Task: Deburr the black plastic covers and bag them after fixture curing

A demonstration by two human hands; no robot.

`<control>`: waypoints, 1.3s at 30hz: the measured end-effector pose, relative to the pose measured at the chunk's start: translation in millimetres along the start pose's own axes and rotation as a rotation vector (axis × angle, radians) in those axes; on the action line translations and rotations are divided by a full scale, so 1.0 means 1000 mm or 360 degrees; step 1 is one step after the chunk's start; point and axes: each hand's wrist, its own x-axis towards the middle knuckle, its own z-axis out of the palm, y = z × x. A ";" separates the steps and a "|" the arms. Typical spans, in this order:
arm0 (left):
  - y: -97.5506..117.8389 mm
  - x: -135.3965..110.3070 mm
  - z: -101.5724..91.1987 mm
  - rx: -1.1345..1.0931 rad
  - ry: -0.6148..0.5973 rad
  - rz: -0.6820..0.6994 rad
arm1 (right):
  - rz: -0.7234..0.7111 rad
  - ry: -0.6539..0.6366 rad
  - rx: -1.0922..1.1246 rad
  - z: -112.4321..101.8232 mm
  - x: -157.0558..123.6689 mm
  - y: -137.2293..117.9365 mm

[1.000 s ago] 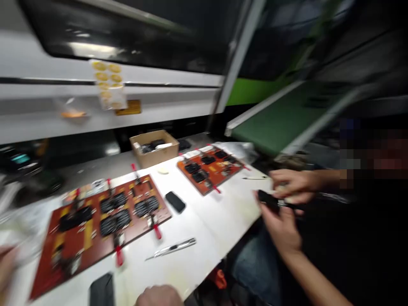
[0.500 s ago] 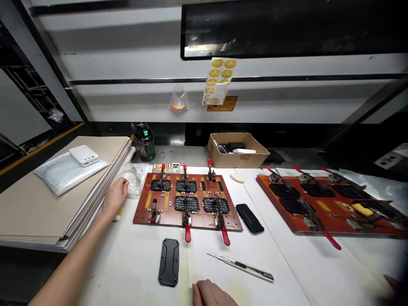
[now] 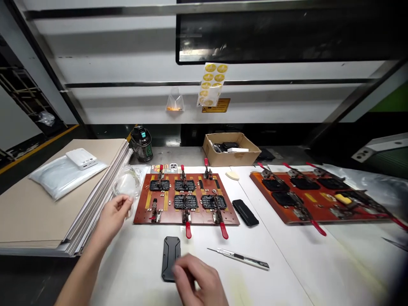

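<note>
Fingers of the right hand loosely released over a black ribbed case; left fingers curled beside clear plastic wrap, grip uncertain.

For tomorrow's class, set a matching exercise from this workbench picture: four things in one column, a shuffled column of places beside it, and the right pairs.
Things:
1. left hand
2. right hand
3. snap-off utility knife
4. cardboard box

Places:
A. behind the red clamp board, holding black parts
B. over the black ribbed case
C. beside the clear plastic coil
D. lying on the white table

Right pairs: 1-C, 2-B, 3-D, 4-A
</note>
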 end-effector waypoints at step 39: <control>-0.023 -0.110 0.037 -0.0038 -0.0277 -0.0278 | 0.0147 -0.0008 -0.0093 -0.018 0.017 0.005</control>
